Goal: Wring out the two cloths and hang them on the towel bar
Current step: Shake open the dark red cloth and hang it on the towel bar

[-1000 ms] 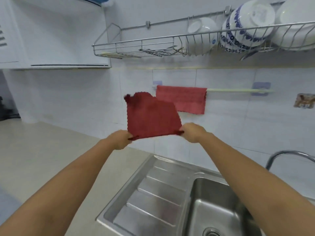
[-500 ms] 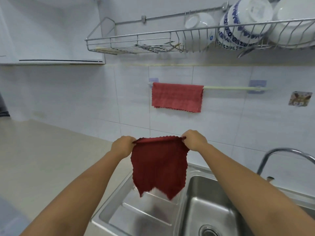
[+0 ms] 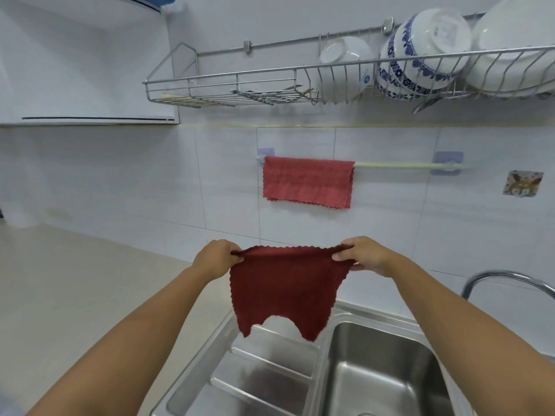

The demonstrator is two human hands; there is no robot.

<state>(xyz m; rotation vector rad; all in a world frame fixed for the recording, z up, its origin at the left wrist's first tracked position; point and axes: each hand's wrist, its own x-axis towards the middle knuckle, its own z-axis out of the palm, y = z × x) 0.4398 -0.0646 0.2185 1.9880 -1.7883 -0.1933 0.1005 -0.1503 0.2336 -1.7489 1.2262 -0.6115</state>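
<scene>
I have the dark red cloth (image 3: 285, 292) stretched out flat between both hands, above the steel sink (image 3: 303, 373). My left hand (image 3: 214, 258) pinches its top left corner, fingers curled over the scalloped edge, and my right hand (image 3: 365, 255) pinches the top right corner the same way, so each grip is closed on the fabric. The cloth hangs straight down from that top edge; its lower hem dips into two points with an arch between them, over the ribbed drainboard and the left rim of the basin. Up on the tiled wall, the pale towel bar (image 3: 399, 166) runs between two stick-on mounts, and the lighter red cloth (image 3: 307, 182) is draped over its left part, folded across the bar, leaving the right part bare. Above it, the wire dish rack (image 3: 228, 85) carries upturned bowls (image 3: 432, 46). The curved tap (image 3: 507, 279) shows at my right, and the pale bench (image 3: 75, 283) spreads to my left.
</scene>
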